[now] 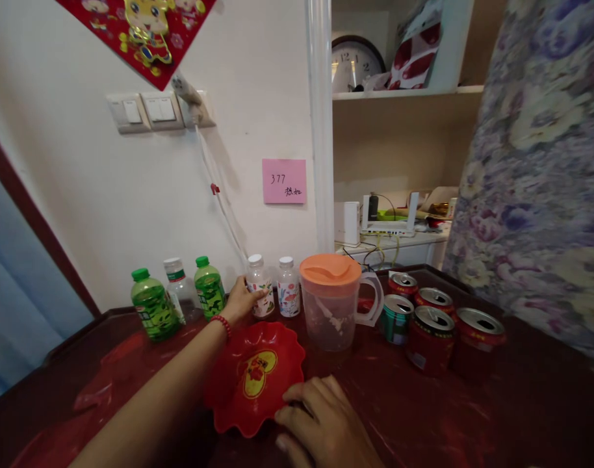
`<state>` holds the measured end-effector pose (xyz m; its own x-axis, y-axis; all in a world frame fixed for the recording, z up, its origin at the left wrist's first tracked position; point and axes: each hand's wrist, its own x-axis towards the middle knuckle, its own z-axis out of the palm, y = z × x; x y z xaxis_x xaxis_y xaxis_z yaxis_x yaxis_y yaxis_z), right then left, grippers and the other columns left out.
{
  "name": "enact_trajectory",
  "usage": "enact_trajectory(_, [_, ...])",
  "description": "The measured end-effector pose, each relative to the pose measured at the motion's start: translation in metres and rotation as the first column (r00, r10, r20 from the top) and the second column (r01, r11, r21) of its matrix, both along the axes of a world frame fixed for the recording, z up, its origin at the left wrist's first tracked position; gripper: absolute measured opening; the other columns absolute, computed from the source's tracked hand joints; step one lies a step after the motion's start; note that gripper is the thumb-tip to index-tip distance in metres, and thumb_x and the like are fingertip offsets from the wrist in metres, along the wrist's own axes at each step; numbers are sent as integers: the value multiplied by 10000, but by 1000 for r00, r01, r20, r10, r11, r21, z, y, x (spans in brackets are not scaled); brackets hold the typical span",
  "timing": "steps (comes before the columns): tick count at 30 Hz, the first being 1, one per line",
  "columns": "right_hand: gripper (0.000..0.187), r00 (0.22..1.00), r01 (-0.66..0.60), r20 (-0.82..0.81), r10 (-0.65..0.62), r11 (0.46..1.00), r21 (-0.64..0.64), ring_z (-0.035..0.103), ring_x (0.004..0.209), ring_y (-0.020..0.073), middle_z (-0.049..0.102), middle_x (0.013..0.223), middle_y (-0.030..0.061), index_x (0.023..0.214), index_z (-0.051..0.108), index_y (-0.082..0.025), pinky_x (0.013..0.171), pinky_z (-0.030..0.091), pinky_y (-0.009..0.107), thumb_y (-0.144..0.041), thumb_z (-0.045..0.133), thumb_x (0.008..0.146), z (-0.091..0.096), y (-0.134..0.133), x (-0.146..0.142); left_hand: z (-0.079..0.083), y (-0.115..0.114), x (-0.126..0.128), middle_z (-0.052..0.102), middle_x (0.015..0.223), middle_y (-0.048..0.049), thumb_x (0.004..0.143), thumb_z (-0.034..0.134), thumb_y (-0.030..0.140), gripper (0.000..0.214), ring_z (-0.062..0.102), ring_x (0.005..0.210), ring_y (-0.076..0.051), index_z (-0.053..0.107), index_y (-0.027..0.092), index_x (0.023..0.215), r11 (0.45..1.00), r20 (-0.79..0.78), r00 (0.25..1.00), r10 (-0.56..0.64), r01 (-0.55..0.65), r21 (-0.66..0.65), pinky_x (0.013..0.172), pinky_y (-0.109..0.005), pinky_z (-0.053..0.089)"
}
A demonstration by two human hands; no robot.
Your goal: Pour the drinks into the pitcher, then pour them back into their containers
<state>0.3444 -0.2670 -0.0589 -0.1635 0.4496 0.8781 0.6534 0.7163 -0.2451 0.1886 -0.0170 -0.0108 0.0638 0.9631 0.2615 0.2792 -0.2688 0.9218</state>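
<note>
Scalloped red plastic dish with a yellow motif (258,377): it lies at lower centre, directly in front of you, probably to be within reach of both hands. Your right hand (329,419) is at its rim, palm down, fingers loosely bent and not closed; whether they touch the rim cannot be told. Translucent plastic pitcher with an orange lid (330,318): it stands right of centre, its handle turned outward, perhaps so as not to crowd the dish. The pair of green-capped plastic bottles (153,312) at lower left and the five metal drink cans (431,344) at lower right seem grouped to leave the middle free. Small white-capped bottle with printed leaves (266,307): it stands upright behind the dish, and your left hand (242,300) grips it, thumb across its front, likely for steadiness.

Surroundings: the glossy dark red tabletop (404,416) fills the lower frame. Above it are the off-white wall (248,117), the purple-and-white floral curtain (531,175) at right, open white shelves (399,97) at upper right, and a square pink paper note (284,182) near centre.
</note>
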Motion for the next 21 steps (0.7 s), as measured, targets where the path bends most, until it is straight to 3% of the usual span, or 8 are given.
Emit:
enact_trajectory(5, [14, 1000, 16, 2, -16, 1000, 22, 544, 710, 158, 631, 905, -4, 909, 623, -206, 617, 317, 316, -209, 611, 917, 2, 0, 0, -14, 2, 6, 736, 953, -82, 654, 836, 261, 503, 713, 914, -273, 571, 164, 1070, 998, 11, 998, -56, 56, 18, 818, -404, 575])
enact_trajectory(10, [69, 1000, 11, -11, -11, 999, 48, 549, 702, 157, 633, 888, 8, 899, 634, -202, 609, 330, 307, -174, 575, 922, 0, 0, 1, -8, -9, 0, 719, 1047, -127, 656, 824, 258, 601, 707, 958, -279, 550, 149, 1180, 993, -61, 996, -57, 63, 101, 852, -443, 567])
enact_trajectory(14, [135, 1000, 8, 2, -8, 995, 98, 558, 692, 150, 638, 873, 13, 907, 657, -198, 615, 350, 293, -144, 539, 943, 2, 1, 2, 7, -27, -19, 640, 1164, -145, 634, 835, 277, 723, 634, 1093, -309, 515, 160, 1271, 956, -151, 982, 116, -69, 286, 963, -504, 498])
enact_trajectory(18, [193, 1000, 5, -1, -5, 994, 108, 563, 683, 150, 645, 877, 13, 911, 665, -204, 613, 360, 285, -118, 496, 950, 3, 0, 3, 24, -39, -48, 551, 1254, -114, 727, 769, 369, 641, 531, 1217, -314, 497, 194, 1280, 853, -172, 927, 333, -219, 474, 1072, -522, 404])
enact_trajectory(21, [190, 1000, -1, 3, 0, 994, 113, 573, 690, 155, 650, 880, 17, 913, 661, -207, 620, 370, 288, -105, 502, 937, -4, 3, 0, 31, -32, -69, 498, 1320, -148, 724, 766, 365, 665, 426, 1324, -363, 470, 165, 1285, 788, -168, 860, 482, -341, 513, 1134, -561, 311])
